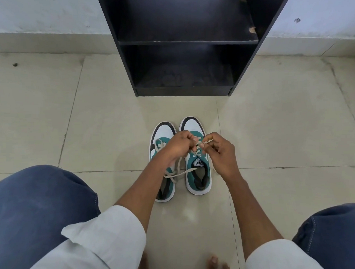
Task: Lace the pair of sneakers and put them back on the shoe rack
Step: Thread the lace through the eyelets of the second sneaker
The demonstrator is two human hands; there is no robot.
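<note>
Two white, teal and black sneakers stand side by side on the tiled floor, toes toward the rack. Over the right sneaker point(198, 174), my left hand point(178, 145) and my right hand point(220, 150) each pinch a part of its cream lace point(196, 151) above the eyelets. The left sneaker point(162, 133) lies partly under my left wrist. Its lace point(179, 173) trails loose across its opening toward the right sneaker. The black shoe rack point(180, 42) stands straight ahead against the wall, and both visible shelves hold nothing.
My knees in blue trousers fill the lower left point(37, 205) and lower right point(337, 231) corners. My bare toes point(217, 264) show at the bottom edge. Pale floor tiles point(283, 119) surround the shoes, and a white wall point(45, 14) runs behind the rack.
</note>
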